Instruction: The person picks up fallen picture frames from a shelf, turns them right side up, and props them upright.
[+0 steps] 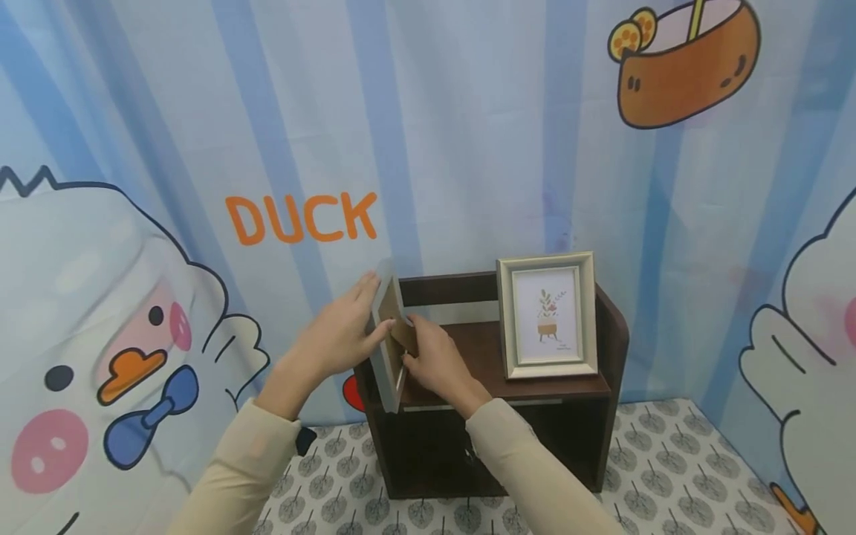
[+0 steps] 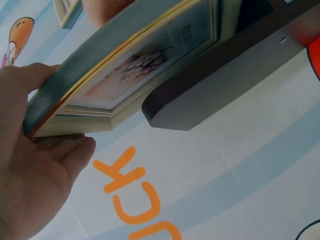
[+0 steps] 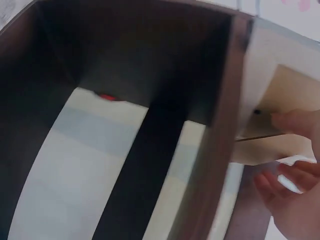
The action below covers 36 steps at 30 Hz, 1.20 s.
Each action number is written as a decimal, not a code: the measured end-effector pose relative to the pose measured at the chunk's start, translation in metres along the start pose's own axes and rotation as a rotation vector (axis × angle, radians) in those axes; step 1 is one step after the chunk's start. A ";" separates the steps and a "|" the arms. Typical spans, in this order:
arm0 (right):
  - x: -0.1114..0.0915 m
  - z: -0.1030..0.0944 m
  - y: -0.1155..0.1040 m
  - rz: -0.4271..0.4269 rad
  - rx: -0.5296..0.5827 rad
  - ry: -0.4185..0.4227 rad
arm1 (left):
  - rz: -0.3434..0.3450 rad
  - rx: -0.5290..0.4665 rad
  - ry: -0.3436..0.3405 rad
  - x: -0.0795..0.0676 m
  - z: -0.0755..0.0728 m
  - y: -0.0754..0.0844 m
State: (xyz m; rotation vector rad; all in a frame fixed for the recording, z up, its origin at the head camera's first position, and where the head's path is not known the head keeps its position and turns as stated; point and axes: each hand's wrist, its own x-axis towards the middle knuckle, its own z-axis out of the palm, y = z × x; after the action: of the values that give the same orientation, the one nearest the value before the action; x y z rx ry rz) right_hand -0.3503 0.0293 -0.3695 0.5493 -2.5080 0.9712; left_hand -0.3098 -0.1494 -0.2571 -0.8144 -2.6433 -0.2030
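Observation:
A picture frame (image 1: 384, 364) stands edge-on at the left end of a dark brown shelf (image 1: 481, 357). My left hand (image 1: 337, 327) grips its outer edge, thumb over the back board side. In the left wrist view the left hand (image 2: 45, 170) holds one end of the frame (image 2: 135, 75), whose front shows a floral print. My right hand (image 1: 438, 360) is at the back of this frame, on its brown fold-out stand (image 1: 404, 334). In the right wrist view the thumb of the right hand (image 3: 295, 200) touches the stand (image 3: 272, 150), with the other fingers below it.
A second frame (image 1: 548, 316) with a potted-plant print stands at the right on the shelf's upper board. The shelf's side panel (image 1: 611, 327) rises beside it. Below is a cloth with tree prints (image 1: 655, 461); a striped curtain (image 1: 468, 148) hangs behind.

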 end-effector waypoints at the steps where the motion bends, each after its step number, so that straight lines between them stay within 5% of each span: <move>1: 0.001 0.000 0.003 -0.011 -0.020 -0.007 | 0.003 -0.001 0.004 0.001 0.001 0.001; 7: -0.003 -0.004 0.020 -0.053 -0.127 0.011 | 0.017 -0.010 0.008 0.007 0.007 0.009; 17: -0.010 -0.023 0.031 0.059 -0.049 0.065 | 0.062 0.046 0.030 0.020 0.012 0.028; 36: -0.024 -0.025 0.036 0.025 -0.038 0.046 | 0.095 0.107 0.025 0.028 0.029 0.061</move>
State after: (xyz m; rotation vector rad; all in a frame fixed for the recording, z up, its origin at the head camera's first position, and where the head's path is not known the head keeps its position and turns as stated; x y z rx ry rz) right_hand -0.3425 0.0768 -0.3837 0.4805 -2.4929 0.9329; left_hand -0.3052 -0.0775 -0.2718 -0.8923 -2.5601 -0.0461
